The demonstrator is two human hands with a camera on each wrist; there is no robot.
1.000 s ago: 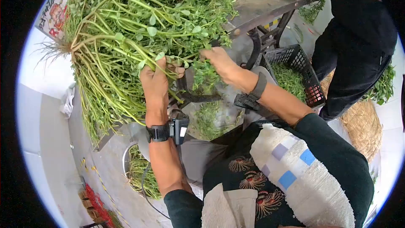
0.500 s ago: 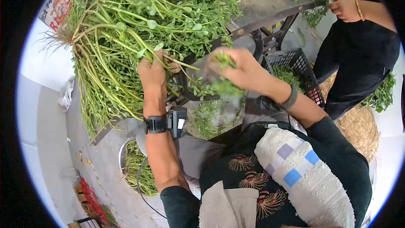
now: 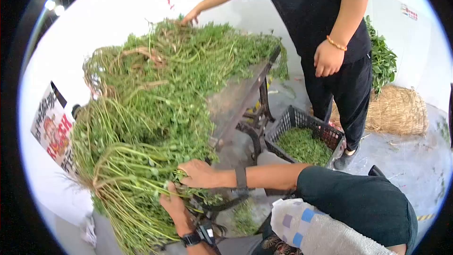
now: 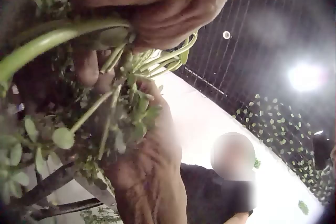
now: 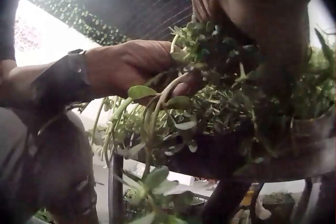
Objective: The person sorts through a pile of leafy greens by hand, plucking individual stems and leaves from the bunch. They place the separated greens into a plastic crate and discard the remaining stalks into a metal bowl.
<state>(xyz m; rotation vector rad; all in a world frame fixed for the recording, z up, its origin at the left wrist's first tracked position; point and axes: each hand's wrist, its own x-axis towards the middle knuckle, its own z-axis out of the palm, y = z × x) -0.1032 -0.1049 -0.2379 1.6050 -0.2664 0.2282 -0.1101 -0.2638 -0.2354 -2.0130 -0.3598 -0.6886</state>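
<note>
Long green stems (image 3: 134, 174) with pale roots at their left end lie over the near-left part of the leafy heap (image 3: 165, 108). My left hand (image 3: 177, 208) grips stems of this bunch near their leafy ends. Just above it, my right hand (image 3: 200, 174) is curled round leafy tips (image 3: 179, 175). In the left wrist view, a thick stem (image 4: 47, 45) passes by the fingers and small leaves hang between both hands. The right wrist view has my left hand (image 5: 131, 66) pinching stems, with leafy sprigs (image 5: 210, 43) beneath my right hand (image 5: 257, 8).
A black crate (image 3: 295, 118) holding cut greens stands on the floor right of the dark table (image 3: 236, 101). Behind it a person in black (image 3: 325, 28) reaches one hand onto the heap's far side. A straw bundle (image 3: 396, 111) and leafy greens are at the right.
The head view has tilted up, showing more of the table and the other person. My right hand has come back from the right to the stems beside my left hand, which keeps its grip.
</note>
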